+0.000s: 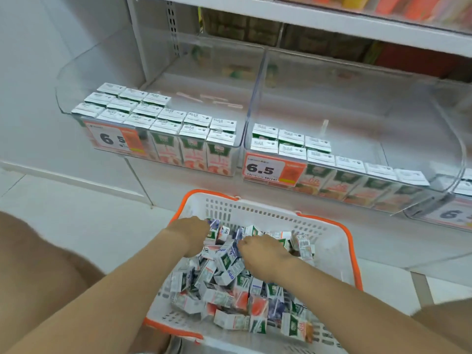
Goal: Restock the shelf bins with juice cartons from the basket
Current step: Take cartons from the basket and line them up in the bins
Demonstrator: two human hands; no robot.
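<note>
Basket sits near, on the pale tile floor, in front of the bins. It's white plastic w/ lots of little slots & an orange rim. Inside is a messy pile of cartons: small boxy paper ones, white, green, blue & red, lying every which way.

Both hands are down in the far part of the pile. L hand is far left, fingers bent down among the cartons & hidden; can't tell if they hold one. R hand is just right of it, knuckles up, fingers bent onto a blue-white carton; can't tell if it's a grip or only a touch.

Far side: 2 clear, smooth plastic bins w/ round corners, side by side. L bin has L rows, upright boxes w/ flat white tops, packed tight at its near left. R bin has R rows along its near edge. A flat orange & white tag on the R bin front says 6.5.
</note>
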